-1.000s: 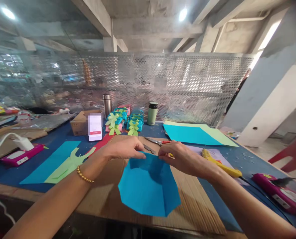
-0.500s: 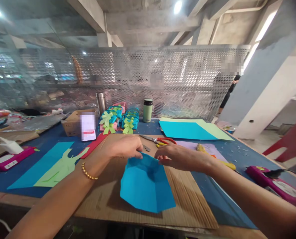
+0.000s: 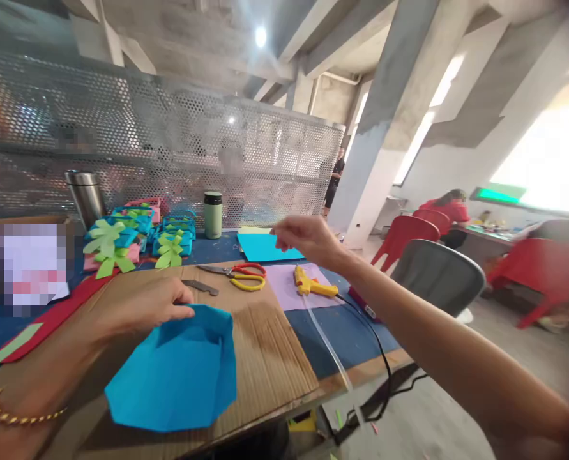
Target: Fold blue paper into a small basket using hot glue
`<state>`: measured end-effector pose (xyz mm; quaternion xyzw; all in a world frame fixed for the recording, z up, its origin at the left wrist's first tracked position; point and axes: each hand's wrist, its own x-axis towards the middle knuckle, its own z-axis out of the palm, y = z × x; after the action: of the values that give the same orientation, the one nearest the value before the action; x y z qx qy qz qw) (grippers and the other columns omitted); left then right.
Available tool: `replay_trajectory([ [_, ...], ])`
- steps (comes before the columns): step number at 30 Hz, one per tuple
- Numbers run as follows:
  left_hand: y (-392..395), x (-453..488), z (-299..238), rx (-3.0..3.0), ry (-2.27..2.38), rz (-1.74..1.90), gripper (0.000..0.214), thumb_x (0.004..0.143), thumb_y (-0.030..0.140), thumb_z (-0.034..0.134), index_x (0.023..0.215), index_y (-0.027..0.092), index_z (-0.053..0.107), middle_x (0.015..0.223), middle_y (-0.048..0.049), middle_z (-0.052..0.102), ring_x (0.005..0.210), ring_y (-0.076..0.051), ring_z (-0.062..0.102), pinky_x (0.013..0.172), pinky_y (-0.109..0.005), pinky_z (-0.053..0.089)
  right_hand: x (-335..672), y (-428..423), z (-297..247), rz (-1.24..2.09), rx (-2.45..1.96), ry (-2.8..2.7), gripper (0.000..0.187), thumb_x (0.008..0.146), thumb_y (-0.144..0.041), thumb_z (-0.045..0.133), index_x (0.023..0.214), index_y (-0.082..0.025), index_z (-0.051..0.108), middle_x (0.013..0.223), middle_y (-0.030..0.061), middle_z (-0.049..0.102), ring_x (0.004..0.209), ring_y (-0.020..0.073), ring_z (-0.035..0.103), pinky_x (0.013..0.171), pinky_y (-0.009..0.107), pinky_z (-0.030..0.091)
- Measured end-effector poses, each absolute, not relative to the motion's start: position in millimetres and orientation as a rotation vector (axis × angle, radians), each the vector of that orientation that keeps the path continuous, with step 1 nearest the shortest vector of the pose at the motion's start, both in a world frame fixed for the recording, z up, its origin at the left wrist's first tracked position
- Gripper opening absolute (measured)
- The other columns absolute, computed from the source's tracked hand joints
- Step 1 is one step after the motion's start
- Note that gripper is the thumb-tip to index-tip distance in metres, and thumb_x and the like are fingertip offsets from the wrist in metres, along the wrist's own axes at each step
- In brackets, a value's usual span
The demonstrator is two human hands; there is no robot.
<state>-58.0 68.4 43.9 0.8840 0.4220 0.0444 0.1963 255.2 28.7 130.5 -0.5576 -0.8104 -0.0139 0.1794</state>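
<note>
My left hand (image 3: 166,303) is closed on the top edge of a folded blue paper piece (image 3: 174,377), thumb and fingers pinching its rim. The piece stands open like a shallow box, tilted on the cardboard sheet (image 3: 269,358). My right hand (image 3: 303,239) is raised above the far side of the table, apart from the blue paper. Its fingers are loosely bent with nothing visible in them. Below that hand a yellow hot glue gun (image 3: 313,284) lies on a purple sheet (image 3: 284,294), a clear glue stick (image 3: 329,354) trailing from it.
Red-and-yellow scissors (image 3: 246,276) and a grey blade (image 3: 200,286) lie at the cardboard's far edge. Small blue paper baskets with green bows (image 3: 172,246) stand behind, near a green bottle (image 3: 212,216) and a steel flask (image 3: 85,198). A black cord (image 3: 382,345) hangs over the table edge.
The view has swung right. My right hand has left the blue paper and moved right, over the glue gun. My left hand still grips the paper's edge.
</note>
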Motion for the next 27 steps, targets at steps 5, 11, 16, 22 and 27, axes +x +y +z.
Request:
replay_trajectory([
  [5,58,-55,49,2.386,1.113,0.096,0.028,0.077,0.032,0.053,0.055,0.020,0.043,0.053,0.0041,0.034,0.051,-0.011,0.028,0.051,-0.028,0.017,304,16,87,-0.176,-2.109,-2.365,0.013,0.088,-0.022,0.068,0.092,-0.010,0.073,0.090,0.0126,0.073,0.087,0.0207,0.069,0.075,0.031,0.052],
  [11,56,-58,46,2.398,1.140,0.110,0.028,0.077,0.034,0.054,0.055,0.019,0.045,0.056,0.0037,0.036,0.053,-0.011,0.031,0.051,-0.027,0.018,322,11,45,-0.332,-2.506,-2.319,0.027,0.097,-0.034,0.061,0.115,-0.014,0.064,0.113,0.0079,0.066,0.097,0.0204,0.066,0.084,0.041,0.057],
  [16,65,-64,35,2.324,1.067,0.144,0.028,0.078,0.035,0.054,0.057,0.019,0.046,0.059,0.0034,0.036,0.057,-0.012,0.033,0.053,-0.027,0.020,327,25,39,-0.421,-2.469,-2.390,0.025,0.098,-0.032,0.060,0.115,-0.014,0.063,0.116,0.0088,0.065,0.098,0.0204,0.065,0.084,0.040,0.056],
  [22,67,-67,32,2.301,1.035,0.146,0.027,0.079,0.035,0.054,0.059,0.019,0.047,0.060,0.0035,0.036,0.057,-0.012,0.032,0.052,-0.026,0.021,342,33,43,-0.488,-2.294,-2.445,0.026,0.100,-0.009,0.038,0.109,-0.012,0.063,0.112,0.0169,0.062,0.087,0.0205,0.063,0.069,0.030,0.045],
  [27,66,-67,34,2.304,1.032,0.172,0.028,0.078,0.035,0.055,0.057,0.019,0.045,0.059,0.0040,0.033,0.056,-0.012,0.031,0.051,-0.027,0.019,353,36,35,-0.450,-2.195,-2.484,0.024,0.097,-0.006,0.042,0.100,-0.014,0.064,0.106,0.0133,0.063,0.086,0.0175,0.062,0.069,0.026,0.041],
])
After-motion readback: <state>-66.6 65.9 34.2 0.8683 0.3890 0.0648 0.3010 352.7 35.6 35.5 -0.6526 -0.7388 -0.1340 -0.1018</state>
